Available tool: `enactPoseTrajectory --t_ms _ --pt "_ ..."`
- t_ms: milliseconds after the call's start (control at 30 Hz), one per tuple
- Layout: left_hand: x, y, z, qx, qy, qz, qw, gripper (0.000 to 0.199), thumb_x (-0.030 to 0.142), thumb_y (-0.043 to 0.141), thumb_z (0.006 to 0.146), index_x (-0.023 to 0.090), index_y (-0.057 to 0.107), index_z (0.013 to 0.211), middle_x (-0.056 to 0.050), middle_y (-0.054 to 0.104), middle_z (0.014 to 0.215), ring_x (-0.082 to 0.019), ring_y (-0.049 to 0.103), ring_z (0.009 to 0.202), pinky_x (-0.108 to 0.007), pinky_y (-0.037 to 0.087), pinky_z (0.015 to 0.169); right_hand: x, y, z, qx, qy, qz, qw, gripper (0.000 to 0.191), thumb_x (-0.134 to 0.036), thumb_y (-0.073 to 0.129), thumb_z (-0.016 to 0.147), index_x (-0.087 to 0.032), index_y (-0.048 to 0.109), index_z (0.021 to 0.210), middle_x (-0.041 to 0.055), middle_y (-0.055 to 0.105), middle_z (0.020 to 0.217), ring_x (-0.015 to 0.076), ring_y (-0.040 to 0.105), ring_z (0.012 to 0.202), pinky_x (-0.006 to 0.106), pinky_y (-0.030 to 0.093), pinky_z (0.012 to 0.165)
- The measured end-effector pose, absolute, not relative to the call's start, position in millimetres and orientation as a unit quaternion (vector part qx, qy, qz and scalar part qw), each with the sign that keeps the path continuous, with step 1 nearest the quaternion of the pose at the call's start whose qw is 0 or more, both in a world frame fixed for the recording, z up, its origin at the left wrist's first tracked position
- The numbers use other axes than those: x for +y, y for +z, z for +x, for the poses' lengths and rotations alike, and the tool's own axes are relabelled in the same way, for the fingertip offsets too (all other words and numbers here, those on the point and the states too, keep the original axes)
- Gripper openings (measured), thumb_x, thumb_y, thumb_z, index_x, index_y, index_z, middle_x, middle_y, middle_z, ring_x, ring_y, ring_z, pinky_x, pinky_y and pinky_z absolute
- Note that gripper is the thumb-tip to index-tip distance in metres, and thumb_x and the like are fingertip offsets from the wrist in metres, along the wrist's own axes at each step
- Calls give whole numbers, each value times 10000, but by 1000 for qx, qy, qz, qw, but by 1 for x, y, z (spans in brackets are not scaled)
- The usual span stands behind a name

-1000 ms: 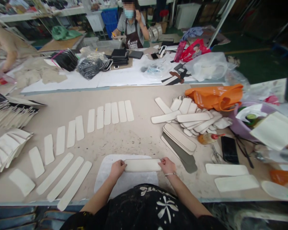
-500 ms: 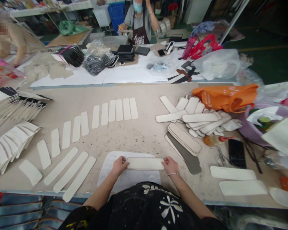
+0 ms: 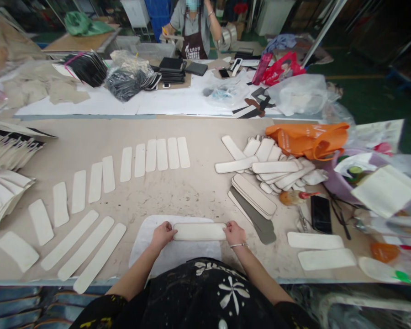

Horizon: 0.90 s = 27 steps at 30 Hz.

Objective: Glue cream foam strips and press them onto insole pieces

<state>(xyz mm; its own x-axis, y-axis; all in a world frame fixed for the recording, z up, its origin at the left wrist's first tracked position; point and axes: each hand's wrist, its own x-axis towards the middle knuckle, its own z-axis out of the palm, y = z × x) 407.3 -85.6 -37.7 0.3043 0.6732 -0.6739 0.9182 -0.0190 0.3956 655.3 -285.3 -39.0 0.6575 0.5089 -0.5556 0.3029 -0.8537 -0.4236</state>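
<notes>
A long cream strip with rounded corners and a darker edge (image 3: pixel 199 231) lies level between my hands. My left hand (image 3: pixel 163 235) pinches its left end, and my right hand (image 3: pixel 235 233) pinches the right end. Beneath it is a white sheet (image 3: pixel 142 242) on the beige table. To the right of my right hand are a small stack of similar strips (image 3: pixel 254 196) and grey pieces (image 3: pixel 256 226). Left of my left hand, several long cream strips (image 3: pixel 99 257) lie at a slant.
Short cream pieces (image 3: pixel 161 154) form a curved row on the table (image 3: pixel 192 192). A heap of edged strips (image 3: pixel 277 167) lies near an orange bag (image 3: pixel 308 139). Further right are a glue bottle (image 3: pixel 294 197), a phone (image 3: pixel 321 214) and a purple basin (image 3: pixel 335 176). A co-worker (image 3: pixel 192 32) is across the table.
My view has swung a little to the right, so the table's contents appear shifted left. Both hands still hold the strip by its ends.
</notes>
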Motion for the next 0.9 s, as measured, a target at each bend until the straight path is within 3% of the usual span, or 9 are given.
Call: enactPoseTrajectory --t_ms 900 --pt "-85 -35 406 550 -140 723 393 163 235 567 770 209 425 695 49 596 555 -124 615 542 -212 396 540 -286 -42 648 -260 308 -898 176 182 -163 548 772 -191 572 951 -16 653 718 137 602 700 230 383 649"
